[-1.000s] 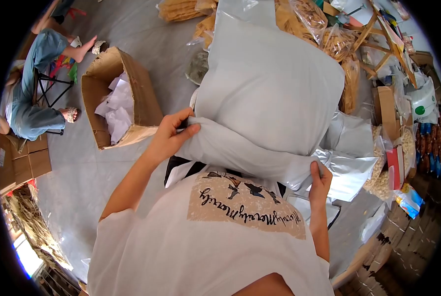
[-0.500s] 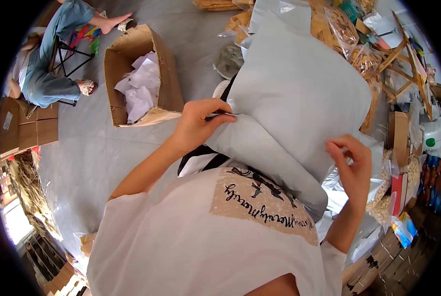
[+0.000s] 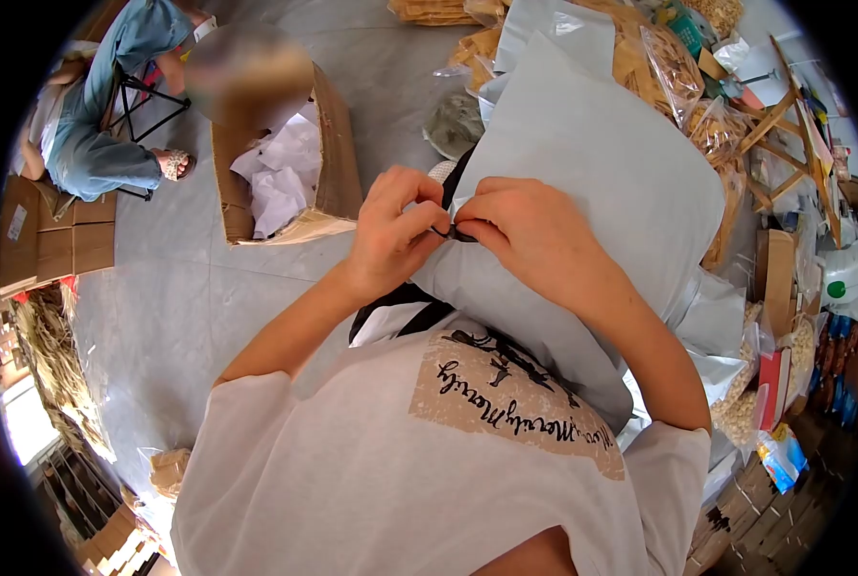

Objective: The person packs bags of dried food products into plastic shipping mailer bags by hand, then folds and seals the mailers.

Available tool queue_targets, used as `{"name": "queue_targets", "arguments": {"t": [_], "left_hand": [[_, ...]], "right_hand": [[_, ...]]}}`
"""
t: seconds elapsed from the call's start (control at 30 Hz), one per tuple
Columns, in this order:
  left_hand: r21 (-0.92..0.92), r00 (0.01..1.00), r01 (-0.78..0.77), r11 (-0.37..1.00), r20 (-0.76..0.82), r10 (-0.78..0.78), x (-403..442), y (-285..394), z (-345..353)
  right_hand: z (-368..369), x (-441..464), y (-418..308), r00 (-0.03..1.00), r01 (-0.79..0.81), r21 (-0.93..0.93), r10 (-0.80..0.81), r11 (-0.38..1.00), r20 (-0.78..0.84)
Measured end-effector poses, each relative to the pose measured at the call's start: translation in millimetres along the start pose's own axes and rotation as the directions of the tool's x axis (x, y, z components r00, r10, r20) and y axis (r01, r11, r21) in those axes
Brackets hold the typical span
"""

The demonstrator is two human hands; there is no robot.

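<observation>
A large light grey plastic mailing bag (image 3: 592, 163) lies across my lap, filled out and smooth on top. My left hand (image 3: 397, 230) is closed in a pinch on the bag's left edge. Right beside it, my right hand (image 3: 534, 235) pinches the same edge, thumb and forefinger pressed together. Between the fingertips of both hands shows a small dark bit, perhaps the bag's inner side; I cannot make it out clearly. The near part of the bag rests against my white shirt (image 3: 371, 432).
An open cardboard box (image 3: 338, 154) with crumpled white paper (image 3: 280, 178) stands ahead on the left. Beyond it a person (image 3: 107, 144) sits on a folding stool. Clear bags of brown goods (image 3: 669, 67) and a wooden frame (image 3: 784, 125) crowd the right side.
My right hand has moved left from the bag's right side to the left edge and now pinches there beside my left hand. A blurred round patch has appeared over the cardboard box's far corner.
</observation>
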State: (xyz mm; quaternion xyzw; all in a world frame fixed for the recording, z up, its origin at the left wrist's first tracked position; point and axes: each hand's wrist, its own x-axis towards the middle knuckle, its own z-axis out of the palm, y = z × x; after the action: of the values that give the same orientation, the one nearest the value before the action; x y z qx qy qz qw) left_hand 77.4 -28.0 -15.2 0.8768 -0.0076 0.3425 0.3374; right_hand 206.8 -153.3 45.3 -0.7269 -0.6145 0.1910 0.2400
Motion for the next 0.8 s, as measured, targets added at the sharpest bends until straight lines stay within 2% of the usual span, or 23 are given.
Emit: {"name": "queue_targets", "arguments": {"t": [0.17, 0.23, 0.43, 0.53, 0.67, 0.77, 0.8], "left_hand": [[-0.037, 0.996, -0.084, 0.996, 0.009, 0.085, 2, -6, 3], [-0.005, 0.993, -0.103, 0.995, 0.063, 0.103, 6, -4, 0], [-0.066, 0.987, -0.045, 0.997, 0.151, 0.054, 13, -1, -10], [-0.107, 0.978, -0.065, 0.992, 0.189, 0.085, 10, 1, -12], [-0.143, 0.966, -0.045, 0.989, 0.248, 0.080, 14, 9, -20], [-0.165, 0.968, -0.014, 0.986, 0.245, 0.055, 19, 16, -30], [-0.193, 0.974, 0.048, 0.980, 0.225, -0.003, 21, 17, -32]], "right_hand": [[0, 3, -1, 0.999, -0.018, -0.049, 0.020, 0.999, 0.030], [-2, 4, -1, 0.997, -0.048, -0.032, 0.049, 0.998, 0.052], [3, 5, 1, 0.994, -0.109, 0.052, 0.108, 0.993, 0.029], [5, 6, 3, 0.989, -0.141, 0.112, 0.135, 0.984, 0.055], [5, 2, 6, 0.989, -0.147, 0.070, 0.146, 0.987, 0.015], [-5, -6, 8, 0.977, -0.205, 0.170, 0.212, 0.964, -0.025], [-13, -12, 5, 0.975, -0.195, 0.280, 0.217, 0.940, -0.050]]}}
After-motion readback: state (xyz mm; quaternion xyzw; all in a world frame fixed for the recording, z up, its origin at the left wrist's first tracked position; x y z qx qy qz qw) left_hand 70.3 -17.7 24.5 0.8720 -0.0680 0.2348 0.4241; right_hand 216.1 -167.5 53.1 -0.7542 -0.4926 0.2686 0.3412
